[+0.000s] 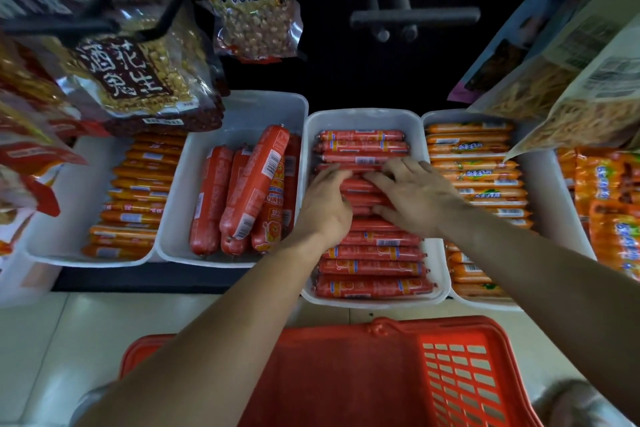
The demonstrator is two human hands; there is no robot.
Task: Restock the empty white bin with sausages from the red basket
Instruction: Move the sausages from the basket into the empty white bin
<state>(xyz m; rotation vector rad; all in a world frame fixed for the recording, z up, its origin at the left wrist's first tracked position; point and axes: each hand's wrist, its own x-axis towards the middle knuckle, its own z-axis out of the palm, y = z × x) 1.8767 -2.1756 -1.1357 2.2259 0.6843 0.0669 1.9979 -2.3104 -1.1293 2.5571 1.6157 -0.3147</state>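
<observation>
Many red sausages [372, 267] lie crosswise in the white bin [360, 116] at frame centre, filling it front to back. Both hands press flat on the middle rows, left hand [327, 204] and right hand [415, 198] with fingers spread, gripping nothing. Below, the red basket [346, 374] sits at the bottom edge.

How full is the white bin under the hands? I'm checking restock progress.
Full: red sausages lie in rows from front to back of the bin.
</observation>
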